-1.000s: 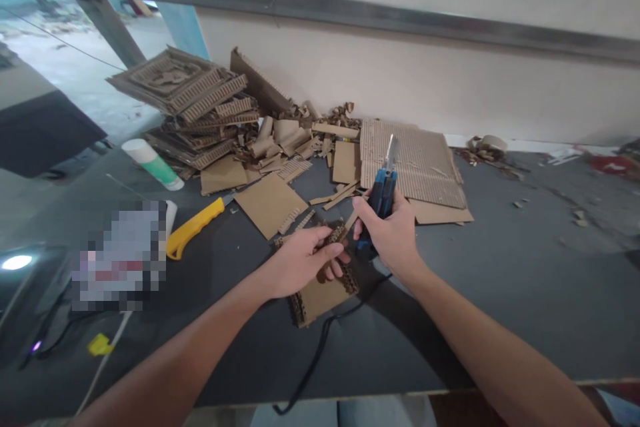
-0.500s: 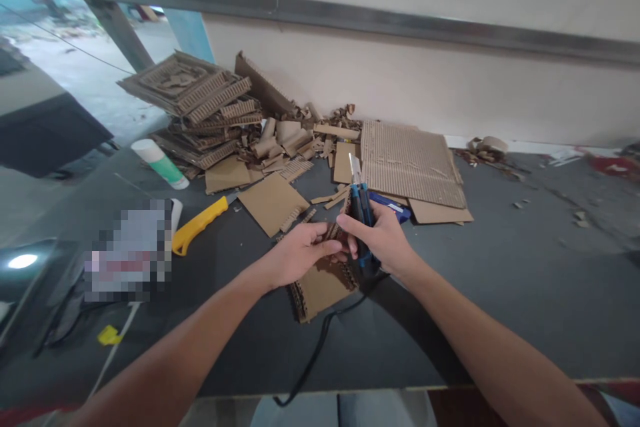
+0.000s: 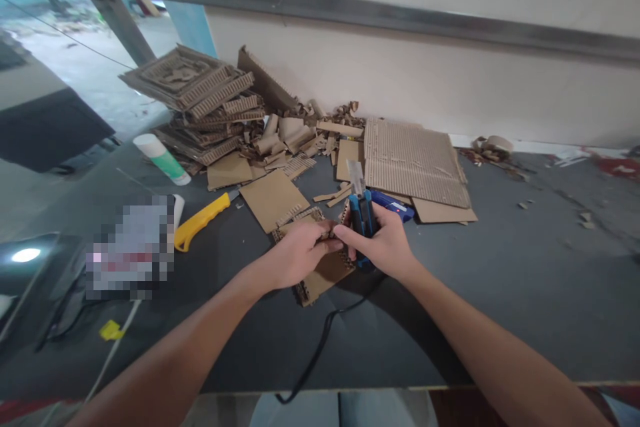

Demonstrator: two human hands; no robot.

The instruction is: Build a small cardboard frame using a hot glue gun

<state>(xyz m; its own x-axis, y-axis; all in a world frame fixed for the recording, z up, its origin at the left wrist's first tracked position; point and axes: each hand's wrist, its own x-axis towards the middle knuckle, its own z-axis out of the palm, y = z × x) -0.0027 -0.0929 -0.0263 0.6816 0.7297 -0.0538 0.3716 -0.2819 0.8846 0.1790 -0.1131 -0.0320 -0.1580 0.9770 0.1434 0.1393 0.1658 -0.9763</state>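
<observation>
Blue cutter (image 3: 361, 210) now upright, pulled closer. Right hand (image 3: 385, 247) fingers clenched round it, blade at 12 o'clock. Left hand (image 3: 300, 253) at its 9 o'clock pinches cardboard piece (image 3: 325, 270), flat on table (image 3: 500, 293). Likely lining up a trim; needs blade tipped down, piece pinned.

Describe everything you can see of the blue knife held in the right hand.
The knife has a blue and black body, plastic by its look, with a flat grey blade pushed out at the top. It stands nearly upright, blade pointing away from the person. The right hand wraps its lower half; its lower end is hidden beside the cardboard piece.
</observation>
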